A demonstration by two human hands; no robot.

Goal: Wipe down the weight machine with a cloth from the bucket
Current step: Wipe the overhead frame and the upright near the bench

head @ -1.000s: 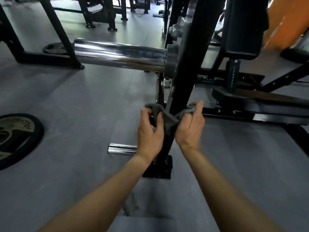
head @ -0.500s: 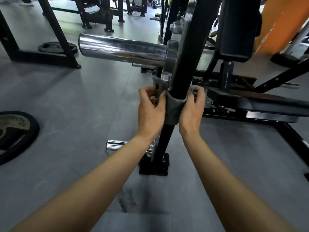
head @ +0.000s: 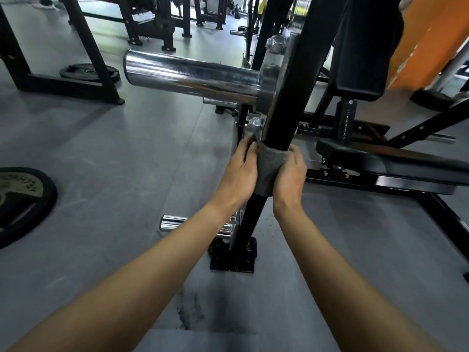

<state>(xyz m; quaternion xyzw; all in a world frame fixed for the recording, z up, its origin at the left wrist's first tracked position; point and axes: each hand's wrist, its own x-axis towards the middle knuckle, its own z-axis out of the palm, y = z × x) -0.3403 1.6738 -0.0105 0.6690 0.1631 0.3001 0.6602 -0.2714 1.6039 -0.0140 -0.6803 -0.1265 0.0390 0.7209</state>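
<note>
A grey cloth [head: 268, 171] is wrapped round the black slanted post [head: 284, 107] of the weight machine, just below a bolt. My left hand [head: 238, 171] grips the cloth's left end and my right hand [head: 289, 176] grips its right end, one on each side of the post. Above them a thick chrome sleeve [head: 187, 74] sticks out to the left from the post. The post's foot plate [head: 232, 260] sits on the floor between my forearms. No bucket is in view.
A black seat pad [head: 396, 161] and back pad [head: 360, 59] lie to the right. A weight plate [head: 22, 199] lies on the grey floor at far left, another [head: 88, 73] by a black frame behind. A short chrome peg [head: 175, 222] juts left near the post's base.
Both hands have slid the cloth up the post, from low near the base to just under the bolt. The view has drawn closer to the machine.
</note>
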